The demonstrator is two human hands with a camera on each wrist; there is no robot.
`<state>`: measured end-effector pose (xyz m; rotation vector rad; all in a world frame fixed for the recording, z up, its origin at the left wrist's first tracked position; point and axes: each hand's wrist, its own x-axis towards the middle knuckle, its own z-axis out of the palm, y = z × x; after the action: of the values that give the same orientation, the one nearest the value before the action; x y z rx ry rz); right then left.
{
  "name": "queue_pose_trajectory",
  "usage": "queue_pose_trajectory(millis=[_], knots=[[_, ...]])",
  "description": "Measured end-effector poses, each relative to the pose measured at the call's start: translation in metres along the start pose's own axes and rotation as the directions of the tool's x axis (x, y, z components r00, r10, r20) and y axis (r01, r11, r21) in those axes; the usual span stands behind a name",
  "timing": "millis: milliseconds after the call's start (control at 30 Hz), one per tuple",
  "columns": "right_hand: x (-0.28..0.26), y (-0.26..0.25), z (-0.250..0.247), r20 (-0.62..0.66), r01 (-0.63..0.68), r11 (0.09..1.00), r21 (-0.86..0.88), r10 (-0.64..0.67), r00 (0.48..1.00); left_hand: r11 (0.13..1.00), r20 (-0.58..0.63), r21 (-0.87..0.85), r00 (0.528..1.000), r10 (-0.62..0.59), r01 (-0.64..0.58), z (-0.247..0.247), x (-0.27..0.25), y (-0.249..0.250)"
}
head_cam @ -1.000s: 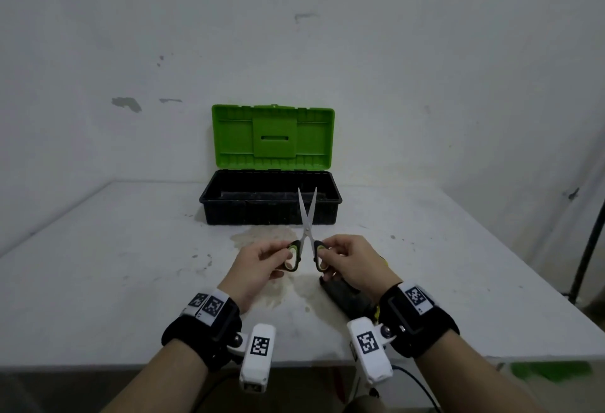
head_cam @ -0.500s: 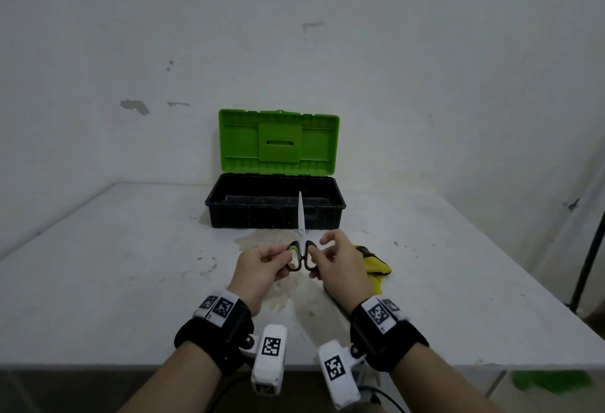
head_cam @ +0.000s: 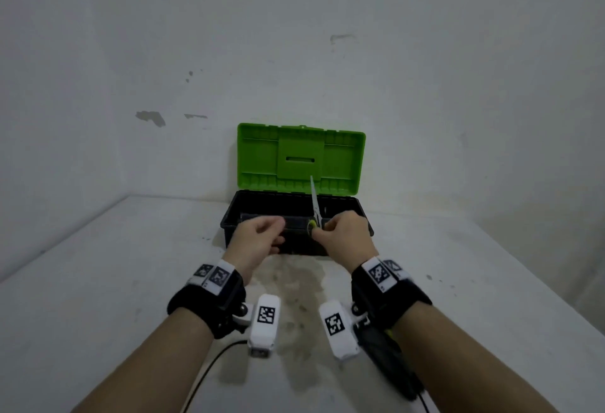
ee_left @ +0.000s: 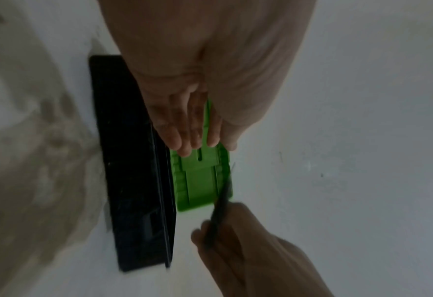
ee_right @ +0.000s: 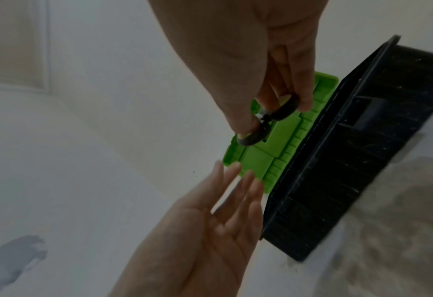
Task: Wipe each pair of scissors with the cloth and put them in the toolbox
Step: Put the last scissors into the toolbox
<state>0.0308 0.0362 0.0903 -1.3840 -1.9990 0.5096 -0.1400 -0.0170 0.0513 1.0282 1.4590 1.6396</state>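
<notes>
An open toolbox with a black base and an upright green lid stands at the back of the white table. My right hand pinches the black-and-green handles of a pair of scissors, blades together and pointing up, over the right part of the box. In the right wrist view thumb and fingers grip the handle rings. My left hand hovers over the left front of the box with straight fingers, holding nothing. A dark cloth with a yellow edge lies under my right forearm.
The white table has a brownish stain in front of the toolbox. A plain wall stands right behind the box. A black cable runs off the near edge.
Both hands moved forward from mid-table to the toolbox. The left hand let go of the scissors handle; the right hand alone now carries the scissors, blades together, over the box.
</notes>
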Motion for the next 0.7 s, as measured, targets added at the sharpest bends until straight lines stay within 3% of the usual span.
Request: queue_pose_trajectory(millis=[167, 300, 367, 467, 600, 700], knots=[[0.070, -0.014, 0.016, 0.059, -0.074, 0.993, -0.095, 0.080, 0.995, 0.996, -0.186, 0.088, 0.982, 0.025, -0.008, -0.064, 0.067, -0.015], [0.113, -0.031, 0.059, 0.163, -0.092, 0.977, -0.192, 0.124, 0.979, 0.974, -0.271, 0.225, 0.962, 0.035, 0.028, -0.096, 0.103, -0.037], [0.131, -0.041, 0.085, 0.217, -0.089, 0.974, -0.209, 0.135, 0.967, 0.962, -0.277, 0.263, 0.961, 0.004, 0.071, -0.105, 0.116, -0.050], [0.149, -0.051, 0.116, 0.283, -0.038, 0.960, -0.279, 0.120, 0.952, 0.980, -0.223, 0.176, 0.973, -0.052, 0.093, -0.107, 0.125, -0.066], [0.165, -0.048, 0.149, 0.439, -0.034, 0.986, -0.162, 0.103, 0.893, 0.992, -0.173, 0.094, 0.983, -0.065, 0.082, -0.107, 0.132, -0.077], [0.166, -0.057, 0.172, 0.444, -0.031, 0.961, -0.274, 0.155, 0.883, 0.995, -0.156, 0.054, 0.985, -0.079, 0.088, -0.108, 0.134, -0.077]])
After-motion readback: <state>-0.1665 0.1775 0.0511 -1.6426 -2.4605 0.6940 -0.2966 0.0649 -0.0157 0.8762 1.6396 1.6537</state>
